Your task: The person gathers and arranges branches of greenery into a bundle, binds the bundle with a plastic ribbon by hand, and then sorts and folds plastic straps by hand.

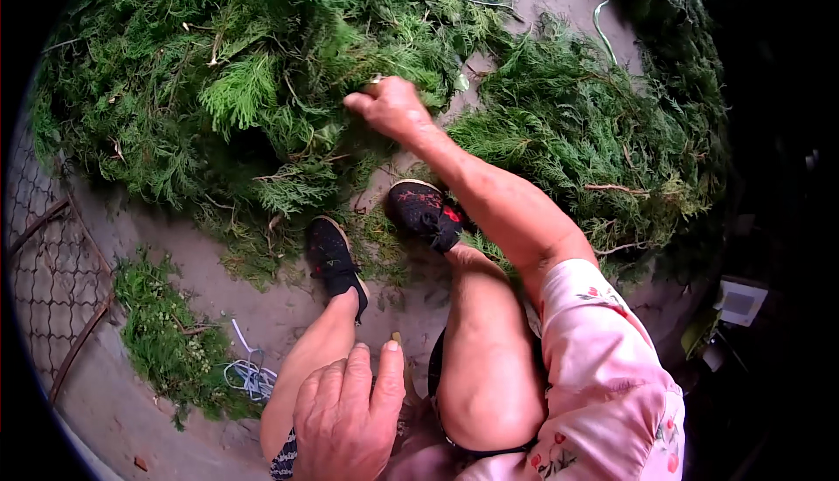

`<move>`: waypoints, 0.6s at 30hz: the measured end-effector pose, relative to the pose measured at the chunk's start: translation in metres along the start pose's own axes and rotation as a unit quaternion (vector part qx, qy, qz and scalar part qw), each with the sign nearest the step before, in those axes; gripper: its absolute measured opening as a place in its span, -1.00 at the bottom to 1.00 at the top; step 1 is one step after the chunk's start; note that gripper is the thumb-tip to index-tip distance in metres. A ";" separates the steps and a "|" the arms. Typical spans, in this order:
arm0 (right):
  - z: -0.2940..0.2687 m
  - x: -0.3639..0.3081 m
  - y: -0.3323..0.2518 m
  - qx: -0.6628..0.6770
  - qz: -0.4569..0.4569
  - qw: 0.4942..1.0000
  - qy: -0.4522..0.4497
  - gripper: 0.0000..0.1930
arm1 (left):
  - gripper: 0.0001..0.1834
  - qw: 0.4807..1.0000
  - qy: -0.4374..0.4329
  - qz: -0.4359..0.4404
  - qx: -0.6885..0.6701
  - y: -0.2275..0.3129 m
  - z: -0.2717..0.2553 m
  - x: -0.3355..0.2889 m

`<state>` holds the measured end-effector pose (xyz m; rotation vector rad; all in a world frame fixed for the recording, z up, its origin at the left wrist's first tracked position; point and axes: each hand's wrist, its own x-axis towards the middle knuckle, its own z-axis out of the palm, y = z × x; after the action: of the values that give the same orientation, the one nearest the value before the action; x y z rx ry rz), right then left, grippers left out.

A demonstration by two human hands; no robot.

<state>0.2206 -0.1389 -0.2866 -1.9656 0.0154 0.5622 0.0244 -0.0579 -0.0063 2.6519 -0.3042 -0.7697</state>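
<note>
My right hand (391, 110) reaches forward to the edge of a big heap of green conifer branches (157, 70). Its fingers are curled closed and slightly smeared. A small pale bit shows at its far side, and what it grips is hidden. My left hand (345, 411) is over my lap, back upward, the fingers bent down and the thumb straight. A small yellowish tip (397, 338) shows just past the thumb, but the rest is covered by the hand. Feathery loose sprigs (371, 228) lie between my black shoes (332, 258).
More cut conifer branches (594, 123) spread to the right. A smaller pile of greenery (166, 332) lies left, by a tangle of pale cord (251, 376). Wire mesh with a rusty frame (57, 262) stands at far left. A light strip (603, 31) lies on the floor behind.
</note>
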 end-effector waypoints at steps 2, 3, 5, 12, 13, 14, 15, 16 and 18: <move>-0.033 -0.003 0.029 0.035 -0.048 0.982 0.180 -0.77 | -0.61 1.000 -0.003 -0.002 0.002 0.002 -0.001 0.003; -0.049 0.005 0.051 0.006 -0.071 0.957 0.282 -0.81 | -0.60 1.000 -0.004 -0.001 0.003 0.002 0.000 0.004; -0.085 0.023 0.088 0.058 -0.067 0.898 0.431 -0.78 | -0.60 1.000 -0.007 0.007 0.008 0.003 0.001 0.006; -0.117 0.066 0.162 0.069 0.126 0.957 0.252 -0.21 | -0.57 0.990 0.025 0.077 0.114 -0.012 0.015 0.003; -0.099 0.063 0.125 0.052 0.133 0.971 0.192 -0.23 | -0.57 0.990 0.023 0.072 0.117 -0.010 0.013 0.003; -0.077 0.064 0.110 0.058 0.084 0.976 0.195 -0.27 | -0.60 0.996 0.001 0.050 0.072 -0.003 0.009 0.006; -0.060 0.073 0.101 0.084 0.102 0.980 0.148 -0.28 | -0.63 0.999 -0.023 0.024 0.030 0.001 0.007 0.007; -0.041 0.090 0.088 0.030 0.147 0.982 0.112 -0.27 | -0.63 0.999 -0.024 0.026 0.029 0.003 0.006 0.008; -0.001 0.091 0.061 0.043 0.096 0.992 0.076 -0.26 | -0.62 0.998 -0.025 0.026 0.043 0.003 0.004 0.008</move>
<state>0.2868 -0.1466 -0.3743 -1.9291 0.3219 0.5244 0.0285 -0.0645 -0.0120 2.6968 -0.4285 -0.8236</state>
